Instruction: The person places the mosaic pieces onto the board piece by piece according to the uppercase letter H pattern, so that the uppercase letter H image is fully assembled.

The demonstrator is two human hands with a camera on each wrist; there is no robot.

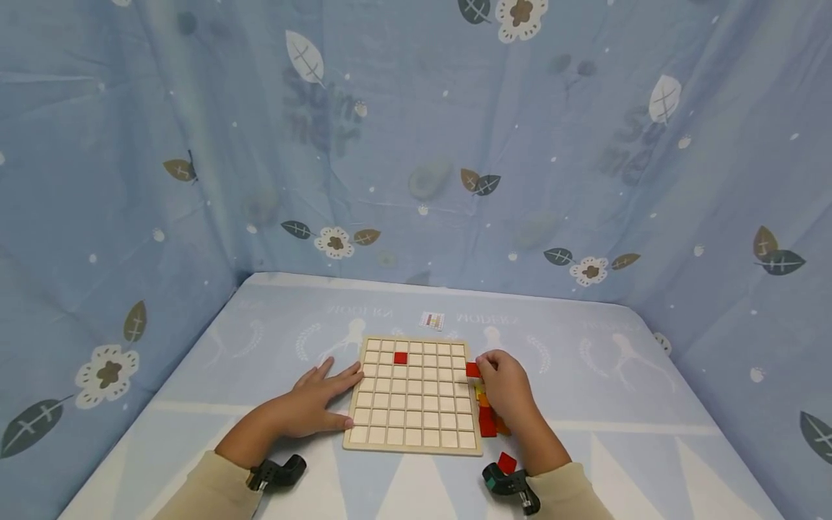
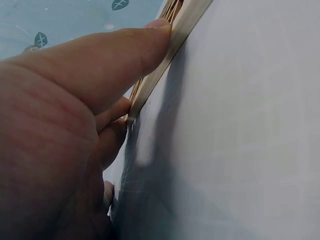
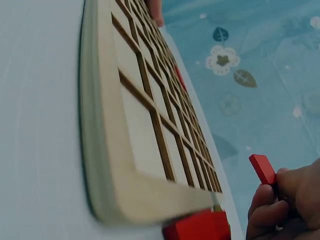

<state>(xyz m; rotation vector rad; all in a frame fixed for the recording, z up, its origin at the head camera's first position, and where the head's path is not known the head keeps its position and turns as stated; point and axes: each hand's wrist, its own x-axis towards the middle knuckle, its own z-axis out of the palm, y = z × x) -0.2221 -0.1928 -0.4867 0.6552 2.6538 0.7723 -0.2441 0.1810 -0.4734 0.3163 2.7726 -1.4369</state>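
A wooden grid board (image 1: 413, 451) with square cells lies flat on the table. One red tile (image 1: 400, 358) sits in a cell of its second row. My left hand (image 1: 312, 406) is spread at the board's left side, with fingertips and thumb touching the edge; the left wrist view shows the thumb (image 2: 125, 52) against the wooden rim. Beyond the right edge, my right hand (image 1: 510, 386) pinches another red tile (image 3: 263, 169) between thumb and fingers, raised above the table. Beneath that hand lies a pile of red, orange and yellow tiles (image 1: 487, 422), partly hidden by it.
A loose red tile (image 1: 506, 463) lies by the right wrist camera (image 1: 510, 485). Behind the board is a small printed card (image 1: 432, 321) with coloured marks. A patterned blue curtain (image 1: 416, 144) closes off the back and sides of the table (image 1: 559, 325).
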